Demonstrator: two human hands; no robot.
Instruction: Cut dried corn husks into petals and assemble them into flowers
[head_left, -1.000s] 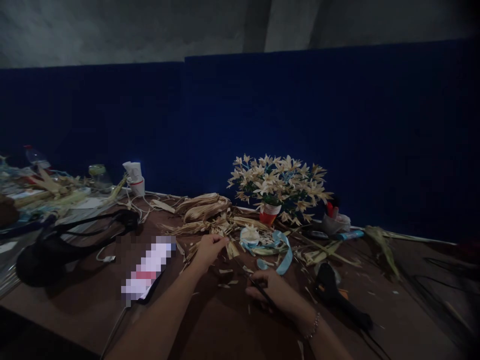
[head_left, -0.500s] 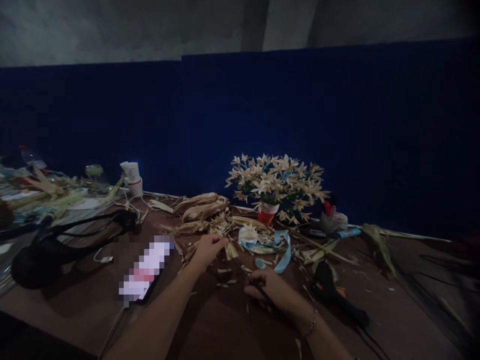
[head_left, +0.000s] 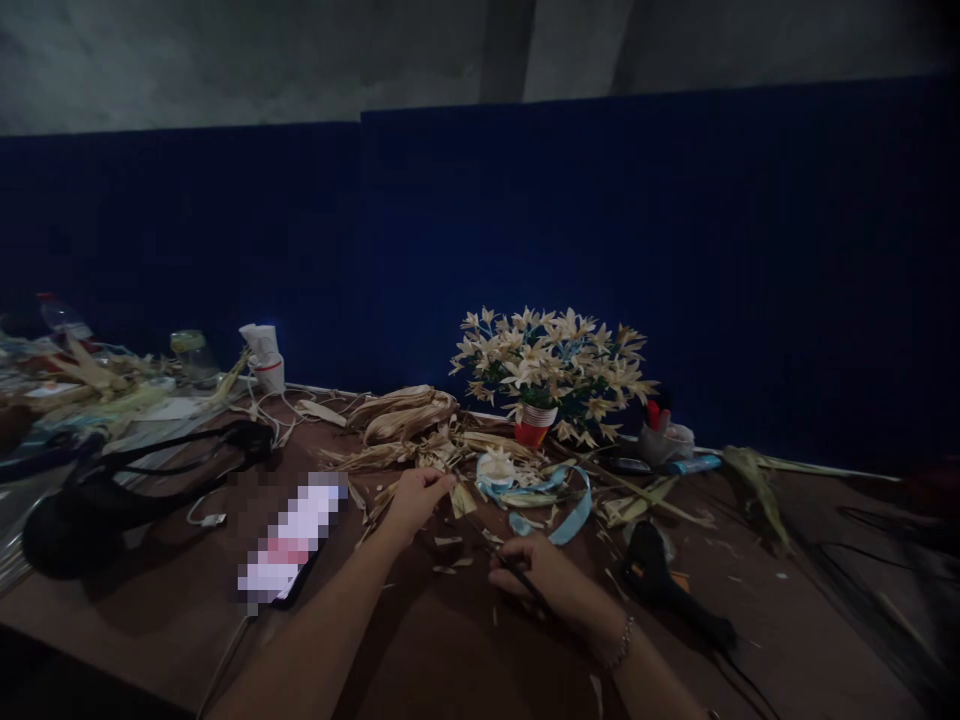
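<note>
My left hand [head_left: 417,502] is closed in a pinch on a small piece of dried husk [head_left: 463,501], which sticks out past the fingertips. My right hand [head_left: 529,568] is wrapped round a slim, dark, pointed tool [head_left: 517,574]; its kind is hard to make out in the dim light. The tool's tip points up and left toward the husk piece, near it. Husk scraps [head_left: 448,541] lie on the brown table [head_left: 435,640] between the hands. Just beyond are a pale husk flower [head_left: 496,464] and a curled light-blue ribbon [head_left: 574,520].
Behind stands a red-and-white pot [head_left: 534,428] of husk flowers [head_left: 555,350], with bundled husks [head_left: 409,412] beside it. A glue gun [head_left: 667,585] lies right of my right hand. A lit phone [head_left: 296,540] and a black strapped headset [head_left: 82,520] lie to the left.
The blue ribbon's loop has shifted slightly to the right. Both hands stay almost where they were, still gripping the husk piece and the tool.
</note>
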